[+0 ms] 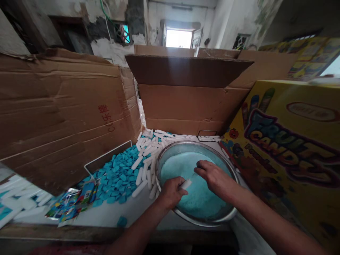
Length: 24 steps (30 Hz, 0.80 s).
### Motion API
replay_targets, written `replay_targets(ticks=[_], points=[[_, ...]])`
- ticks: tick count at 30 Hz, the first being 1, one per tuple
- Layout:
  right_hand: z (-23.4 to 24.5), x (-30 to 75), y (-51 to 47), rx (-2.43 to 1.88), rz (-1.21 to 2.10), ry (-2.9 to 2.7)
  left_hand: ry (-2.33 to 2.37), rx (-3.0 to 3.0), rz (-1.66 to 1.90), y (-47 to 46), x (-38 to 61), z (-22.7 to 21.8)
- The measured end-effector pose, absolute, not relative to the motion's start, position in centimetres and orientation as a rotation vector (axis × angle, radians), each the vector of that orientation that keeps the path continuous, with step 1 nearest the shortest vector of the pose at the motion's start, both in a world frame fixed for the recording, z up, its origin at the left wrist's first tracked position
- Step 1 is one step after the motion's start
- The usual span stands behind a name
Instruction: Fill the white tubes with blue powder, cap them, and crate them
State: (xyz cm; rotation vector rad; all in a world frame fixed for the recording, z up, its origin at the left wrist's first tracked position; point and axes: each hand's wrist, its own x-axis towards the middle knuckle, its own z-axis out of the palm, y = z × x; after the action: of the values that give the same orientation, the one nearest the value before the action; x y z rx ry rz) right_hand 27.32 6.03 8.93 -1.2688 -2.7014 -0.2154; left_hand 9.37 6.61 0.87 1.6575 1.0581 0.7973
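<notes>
A wide metal bowl (230, 160) of pale blue powder (183, 161) stands on the table. My left hand (172, 193) is closed around a short white plastic tube (186, 183), held tilted over the near left part of the bowl. To its right, my right hand (212, 175) hovers above the powder with its fingers curled together; whatever is in them is hidden. Several white tubes (145, 171) lie heaped against the bowl's left side. Beyond them spreads a pile of small blue plastic caps (117, 173).
Cardboard walls (183, 102) rise behind and at the left (66, 117). A yellow printed candy carton (287, 134) borders the right. Shiny printed wrappers (77, 202) and more white tubes (23, 198) lie at left. One blue cap (122, 222) rests near the table's front edge (87, 232).
</notes>
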Motion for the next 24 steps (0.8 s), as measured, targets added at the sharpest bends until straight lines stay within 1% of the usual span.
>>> replay_targets(ticks=[7, 24], points=[[9.46, 26.90, 5.86, -1.259, -0.286, -2.755, 1.043, 1.666, 0.811, 6.67, 9.42, 0.56], [9.76, 26.56, 5.62, -1.267, -0.393, -2.813, 1.073, 1.683, 0.784, 6.46, 9.20, 1.44]])
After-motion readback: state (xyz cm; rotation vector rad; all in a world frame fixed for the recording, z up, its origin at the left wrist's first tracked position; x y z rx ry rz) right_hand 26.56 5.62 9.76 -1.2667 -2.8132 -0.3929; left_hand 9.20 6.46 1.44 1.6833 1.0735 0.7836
